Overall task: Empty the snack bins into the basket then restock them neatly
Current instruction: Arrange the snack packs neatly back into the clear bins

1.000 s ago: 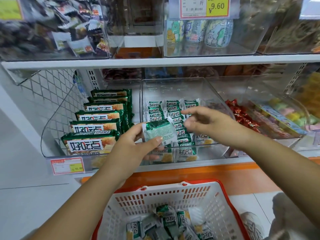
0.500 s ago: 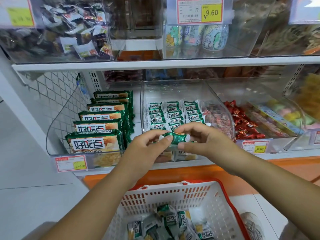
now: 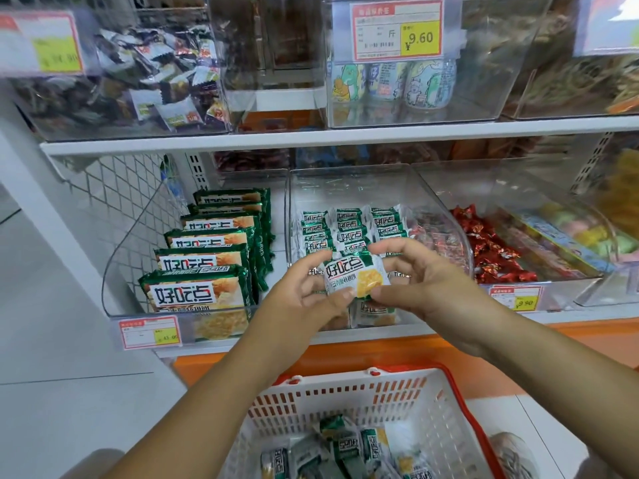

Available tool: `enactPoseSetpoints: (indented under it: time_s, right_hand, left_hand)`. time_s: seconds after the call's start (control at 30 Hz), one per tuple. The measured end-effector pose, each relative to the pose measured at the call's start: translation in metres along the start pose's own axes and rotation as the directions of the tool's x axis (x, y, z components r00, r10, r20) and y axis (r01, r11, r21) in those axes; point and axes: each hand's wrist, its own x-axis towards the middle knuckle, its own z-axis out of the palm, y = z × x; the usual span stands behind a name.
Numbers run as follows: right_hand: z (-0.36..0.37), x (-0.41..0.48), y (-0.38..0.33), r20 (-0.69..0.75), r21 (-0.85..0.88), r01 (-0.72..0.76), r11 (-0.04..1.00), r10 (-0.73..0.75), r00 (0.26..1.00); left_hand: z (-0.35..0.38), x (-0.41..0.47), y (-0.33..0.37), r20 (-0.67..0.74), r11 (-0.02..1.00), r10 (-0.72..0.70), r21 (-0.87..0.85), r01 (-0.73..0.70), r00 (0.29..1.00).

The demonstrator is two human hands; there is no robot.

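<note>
**Now that the packet is turned label-up, it looks ready for the row**

As I read it, both hands are on one small snack packet [image 3: 356, 276] at the centre of the frame. My left hand [image 3: 304, 292] pinches its left edge and lower corner, and my right hand [image 3: 425, 285] pinches its right side, fingers curled round it. A second ago the left hand held this packet alone with its plain silver-green back showing, while the right hand was over the bin. Half a second ago both hands had it edge-on. Now the printed face and yellow picture point at the camera, so the flip is done.

The packet is held in front of the near end of the clear middle bin [image 3: 345, 181]. Behind it, three tidy rows of matching packets [image 3: 349, 223] already run toward the back. I judge this to be the restocking half of the task, with placing this piece at the front of a row as the next step.

At the bottom of the frame the white basket [image 3: 345, 392] still holds a loose heap of packets [image 3: 342, 444], so plenty remains to go back. Left of centre, the large green bags [image 3: 197, 295] stand lined up in their own bin. Red-wrapped sweets [image 3: 491, 247] lie in the bin to the right.
</note>
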Motion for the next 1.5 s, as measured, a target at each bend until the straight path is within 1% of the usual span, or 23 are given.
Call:
enactPoseSetpoints:
  time_s: [0.07, 0.13, 0.2, 0.27, 0.33, 0.4, 0.43, 0.5, 0.57, 0.63, 0.7, 0.77, 0.9, 0.93, 1.03, 1.17, 1.23, 1.27, 1.33, 1.37, 1.43, 1.47, 1.5]
  right_hand:
    - [0.002, 0.000, -0.001, -0.010, -0.088, 0.009, 0.996, -0.010, 1.000]
    - [0.003, 0.002, -0.004, -0.026, -0.257, 0.031, 0.966, -0.039, 0.999]
    - [0.001, 0.006, -0.012, 0.007, -0.431, 0.035, 0.902, -0.035, 0.999]
    - [-0.008, 0.011, -0.026, 0.041, -0.538, 0.045, 0.842, -0.027, 0.999]
    - [-0.026, 0.020, -0.043, -0.020, -0.564, 0.059, 0.824, -0.085, 0.996]
    - [-0.052, 0.032, -0.054, -0.132, -0.600, 0.047, 0.798, -0.157, 0.979]
    - [-0.062, 0.038, -0.057, -0.150, -0.667, 0.024, 0.745, -0.166, 0.975]
    - [-0.076, 0.052, -0.056, -0.086, -0.841, -0.017, 0.541, -0.104, 0.991]
    - [-0.078, 0.066, -0.050, 0.004, -0.973, -0.005, 0.229, 0.037, 0.999]
    - [-0.074, 0.075, -0.041, 0.046, -0.998, 0.053, -0.032, 0.171, 0.984]
    - [-0.070, 0.081, -0.033, 0.032, -0.988, 0.072, -0.134, 0.279, 0.960]
    - [-0.065, 0.082, -0.025, 0.005, -0.985, 0.066, -0.162, 0.349, 0.937]
    - [-0.059, 0.083, -0.010, 0.002, -0.962, 0.103, -0.253, 0.370, 0.929]
    - [-0.060, 0.083, -0.009, 0.010, -0.962, 0.106, -0.253, 0.352, 0.936]
    - [-0.066, 0.086, -0.010, 0.021, -0.984, 0.069, -0.164, 0.279, 0.960]
    - [-0.064, 0.088, -0.002, -0.006, -0.988, 0.048, -0.144, 0.350, 0.937]
    - [-0.065, 0.088, -0.001, -0.019, -0.996, 0.012, -0.093, 0.322, 0.946]
    - [-0.066, 0.086, -0.003, -0.018, -0.999, -0.004, -0.054, 0.264, 0.964]
    - [-0.065, 0.074, -0.009, 0.016, -0.998, 0.016, 0.063, 0.008, 1.000]
    - [-0.060, 0.060, -0.009, 0.041, -0.987, 0.066, 0.146, -0.164, 0.986]
    - [-0.034, 0.022, -0.001, 0.055, -0.908, 0.240, 0.344, -0.470, 0.881]
    - [-0.020, 0.003, 0.011, 0.035, -0.848, 0.311, 0.429, -0.541, 0.840]
    - [-0.008, -0.013, 0.029, 0.019, -0.794, 0.348, 0.498, -0.552, 0.834]
  left_hand:
    - [-0.001, 0.002, -0.004, -0.047, 0.999, 0.031, 0.044, -0.029, 0.998]
    - [0.000, 0.003, -0.007, -0.055, 0.994, 0.061, 0.093, -0.055, 0.997]
    - [0.002, 0.003, -0.006, -0.053, 0.986, 0.096, 0.139, -0.088, 0.994]
    - [-0.001, 0.003, -0.003, -0.105, 0.960, 0.165, 0.246, -0.135, 0.981]
    - [-0.013, 0.007, -0.003, -0.214, 0.908, 0.276, 0.378, -0.181, 0.937]
    - [-0.029, 0.012, -0.009, -0.287, 0.888, 0.314, 0.425, -0.173, 0.905]
    - [-0.035, 0.013, -0.014, -0.294, 0.887, 0.302, 0.436, -0.154, 0.907]
    - [-0.036, 0.013, -0.024, -0.253, 0.868, 0.239, 0.488, -0.089, 0.938]
    - [-0.032, 0.012, -0.032, -0.208, 0.828, 0.194, 0.558, -0.046, 0.959]
    - [-0.032, 0.013, -0.036, -0.206, 0.811, 0.205, 0.583, -0.048, 0.957]
    - [-0.037, 0.018, -0.038, -0.206, 0.805, 0.209, 0.591, -0.048, 0.956]
    - [-0.039, 0.021, -0.040, -0.197, 0.769, 0.209, 0.639, -0.037, 0.958]
    - [-0.037, 0.021, -0.037, -0.199, 0.757, 0.207, 0.653, -0.028, 0.958]
    - [-0.038, 0.021, -0.037, -0.200, 0.762, 0.203, 0.647, -0.027, 0.959]
    - [-0.040, 0.021, -0.039, -0.191, 0.776, 0.205, 0.630, -0.040, 0.960]
    - [-0.042, 0.017, -0.044, -0.153, 0.772, 0.217, 0.631, -0.073, 0.964]
    - [-0.042, 0.012, -0.047, -0.159, 0.769, 0.253, 0.631, -0.099, 0.954]
    - [-0.040, 0.007, -0.048, -0.170, 0.761, 0.284, 0.638, -0.114, 0.944]
    - [-0.037, -0.007, -0.048, -0.186, 0.721, 0.367, 0.676, -0.152, 0.911]
    - [-0.036, -0.017, -0.050, -0.169, 0.693, 0.405, 0.698, -0.181, 0.899]
    - [-0.033, -0.037, -0.059, -0.083, 0.646, 0.415, 0.728, -0.230, 0.906]
    - [-0.032, -0.046, -0.069, -0.027, 0.633, 0.373, 0.739, -0.233, 0.927]
    - [-0.030, -0.053, -0.082, 0.026, 0.626, 0.302, 0.749, -0.218, 0.953]
